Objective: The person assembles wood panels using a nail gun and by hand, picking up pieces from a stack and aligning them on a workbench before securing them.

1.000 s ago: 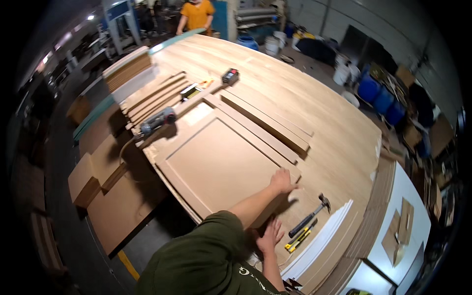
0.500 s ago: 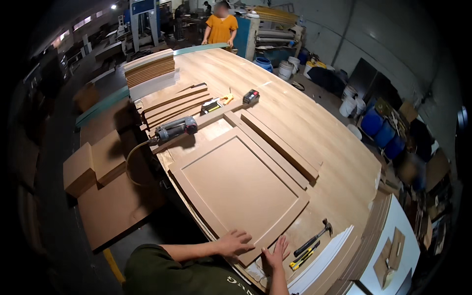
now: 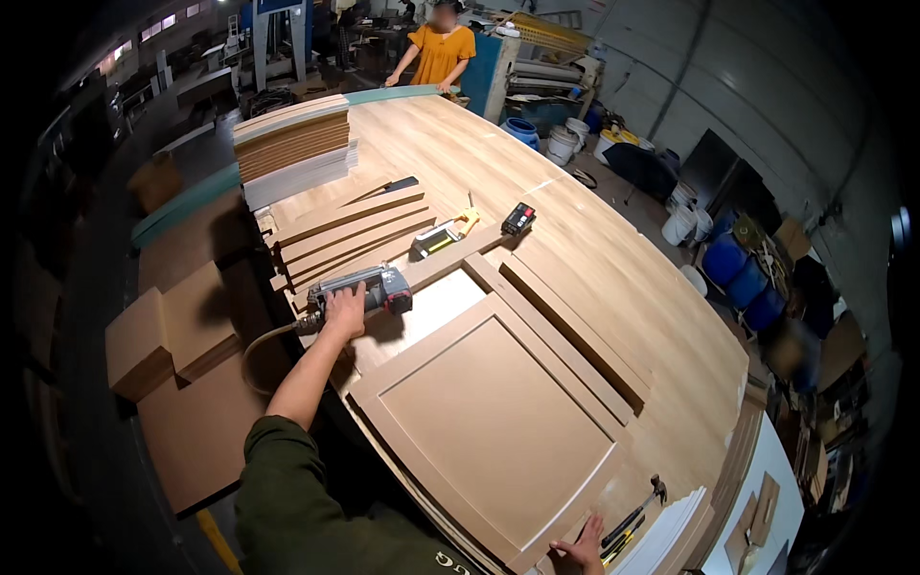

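Note:
A framed brown board panel [image 3: 498, 422], with a flat recessed centre, lies on the light wooden table [image 3: 661, 331] in front of me. My left hand [image 3: 344, 311] reaches past its far left corner and has its fingers over the grip of a nail gun [image 3: 394, 289], which lies on its side with a hose [image 3: 266, 337] trailing off the table edge. At the panel's near right corner, my right hand [image 3: 581, 546] rests with fingers spread against the edge. Beside that hand lie a claw hammer [image 3: 657, 488] and a yellow-and-black utility knife [image 3: 618, 549].
Long board strips [image 3: 575, 335] lie beyond the panel. A yellow-handled tool [image 3: 467, 222] and a black boxy device [image 3: 518, 218] sit farther off. Board stacks [image 3: 292, 144] stand far left; white strips [image 3: 661, 537] lie near right. A person in orange [image 3: 443, 53] stands at the far end.
My left hand has moved from the panel's near edge forward and left onto the nail gun. My right hand stays by the panel's near right corner. The view has shifted slightly.

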`<state>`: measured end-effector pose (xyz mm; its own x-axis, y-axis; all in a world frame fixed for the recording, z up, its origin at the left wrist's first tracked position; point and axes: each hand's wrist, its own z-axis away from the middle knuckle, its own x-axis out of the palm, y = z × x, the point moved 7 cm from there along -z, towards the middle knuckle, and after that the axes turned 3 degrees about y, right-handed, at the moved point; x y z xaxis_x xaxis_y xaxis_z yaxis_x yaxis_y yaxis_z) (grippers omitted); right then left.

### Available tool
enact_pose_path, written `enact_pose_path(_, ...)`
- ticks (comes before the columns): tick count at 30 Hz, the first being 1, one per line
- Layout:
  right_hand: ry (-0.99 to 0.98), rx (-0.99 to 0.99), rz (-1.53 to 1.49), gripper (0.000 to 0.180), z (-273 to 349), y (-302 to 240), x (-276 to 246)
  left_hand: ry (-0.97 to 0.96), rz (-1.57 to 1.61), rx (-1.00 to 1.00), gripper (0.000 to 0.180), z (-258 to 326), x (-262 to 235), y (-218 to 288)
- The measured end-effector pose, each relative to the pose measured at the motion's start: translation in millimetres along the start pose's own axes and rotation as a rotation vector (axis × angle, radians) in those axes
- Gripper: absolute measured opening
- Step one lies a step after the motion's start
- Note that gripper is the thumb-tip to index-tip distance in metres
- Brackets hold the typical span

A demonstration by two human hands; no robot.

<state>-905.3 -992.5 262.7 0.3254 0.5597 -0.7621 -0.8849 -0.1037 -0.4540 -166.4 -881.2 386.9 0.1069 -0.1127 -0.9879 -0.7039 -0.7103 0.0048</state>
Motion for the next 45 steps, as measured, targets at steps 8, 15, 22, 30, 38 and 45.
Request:
enact_pose_path(8,-0.019,-0.015,0.061,0.149,-2.6,-3.3,-9.1,-0.148,0.171,-0.043,0.058,-41.4,41.9,7.1)
enact_pose_path(15,-0.054,0.020,0.060,0.149,4.9,4.4,22.9,-0.232,0.363,-0.001,0.037,5.7,-56.7,49.4)
enact_pose_path(22,0.079,0.027,0.125,0.133,9.6,-38.7,-19.0,-0.826,1.227,0.201,0.026,120.3,-163.7,240.1)
enact_pose_path(30,0.042,-0.023,-0.109,0.139,42.5,-102.7,38.6,-0.942,0.776,0.443,0.018,175.5,-169.3,361.8)
enact_pose_path(38,-0.037,0.028,-0.081,0.130,54.5,-104.2,35.4,-0.974,0.673,0.435,0.014,165.1,-106.6,462.2)
enact_pose_path(45,0.053,-0.008,-0.170,0.125,58.6,-100.2,17.4,-1.035,0.738,0.413,0.013,162.3,-79.7,489.4)
